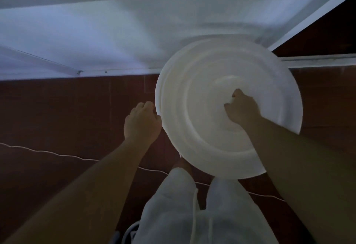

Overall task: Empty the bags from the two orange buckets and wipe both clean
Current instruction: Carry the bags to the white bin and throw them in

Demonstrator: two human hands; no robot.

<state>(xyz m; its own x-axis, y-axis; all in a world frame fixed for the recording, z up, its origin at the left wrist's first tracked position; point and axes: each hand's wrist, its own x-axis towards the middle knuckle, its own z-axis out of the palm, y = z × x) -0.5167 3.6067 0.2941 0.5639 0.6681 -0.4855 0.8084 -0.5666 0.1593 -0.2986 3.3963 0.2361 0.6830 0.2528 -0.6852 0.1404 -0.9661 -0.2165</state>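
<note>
A round bucket (202, 128) looks pale white in the dim light and is tilted with its open mouth toward me, in front of my legs. My left hand (141, 124) grips its left rim, fingers curled over the edge. My right hand (241, 107) reaches inside, down near the bottom. Its fingers are curled around a small white wad that looks like a cloth (230, 100), pressed against the inner surface. No bag shows in the bucket, and no second bucket is in view.
A white framed door or panel (115, 31) runs across the top. Below it lies a red-brown tiled floor (67, 109), crossed by a thin white cord (57, 154). My legs in white trousers (173, 205) and a shoe (131, 232) fill the bottom centre.
</note>
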